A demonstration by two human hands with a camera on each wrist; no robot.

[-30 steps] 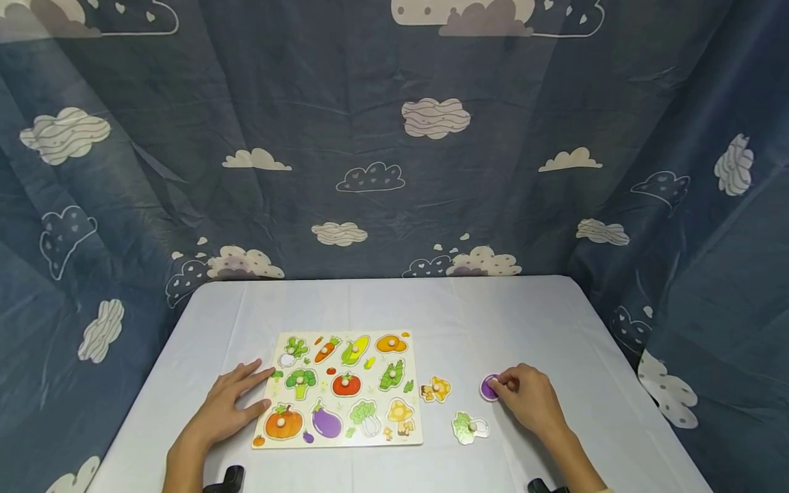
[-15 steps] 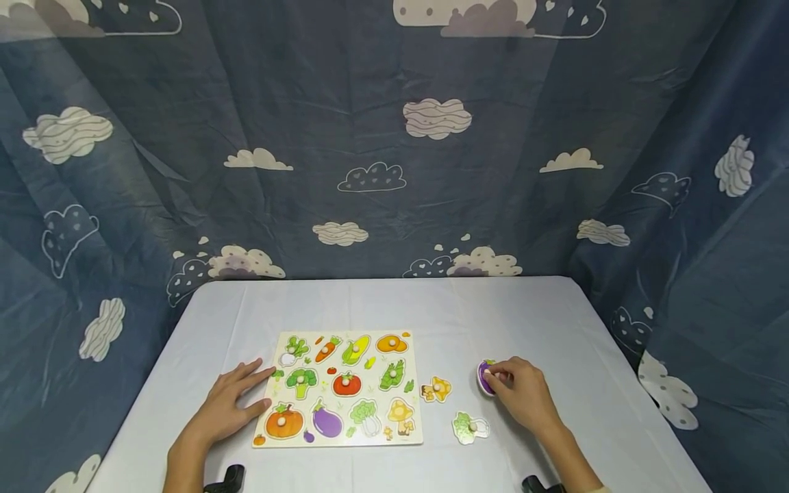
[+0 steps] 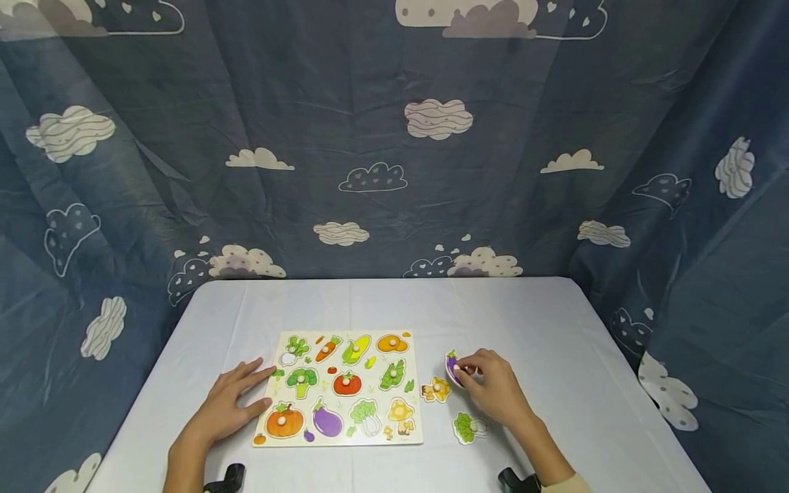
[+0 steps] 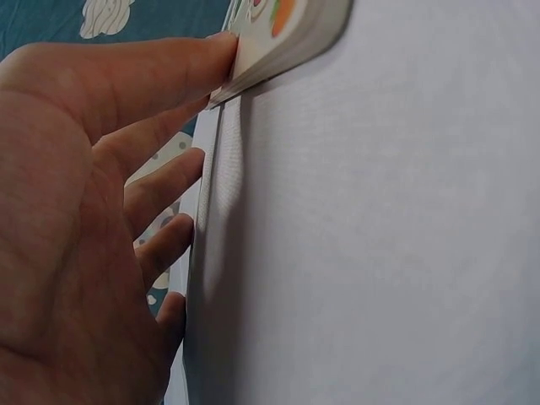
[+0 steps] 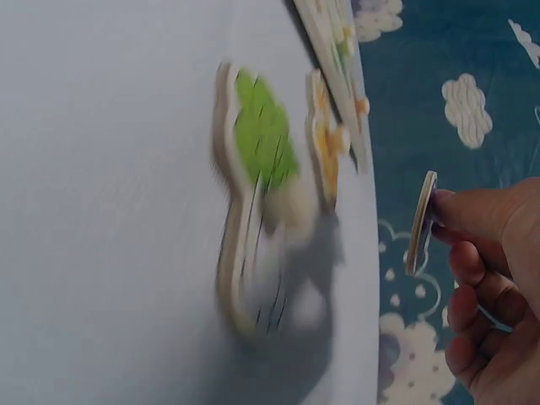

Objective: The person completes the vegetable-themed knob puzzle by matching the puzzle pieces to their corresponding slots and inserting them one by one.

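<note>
A vegetable puzzle board [image 3: 335, 411] lies flat on the white table. My left hand [image 3: 228, 400] rests at its left edge, fingers spread; in the left wrist view the thumb [image 4: 169, 67] touches the board's edge. Between thumb and fingers my right hand [image 3: 496, 387] pinches an eggplant puzzle piece [image 3: 453, 370], held above the table; the right wrist view shows that piece [image 5: 420, 224] edge-on. Below it lie a mushroom piece [image 3: 439, 389], close to the board's right edge, and a leafy green cabbage piece [image 3: 465, 428], partly shaded by the hand.
Pumpkin [image 3: 285, 421], tomato [image 3: 347, 384], broccoli [image 3: 301, 382] and several other knobbed pieces sit in the board. Its eggplant [image 3: 327, 421], cabbage [image 3: 366, 416] and mushroom [image 3: 401, 414] pictures show no knobs. A dark cloud-patterned curtain [image 3: 370, 205] hangs behind the white table [image 3: 493, 308].
My right hand has lifted the eggplant piece off the table, turned it and carried it left toward the board. The left hand has stayed at the board's edge.
</note>
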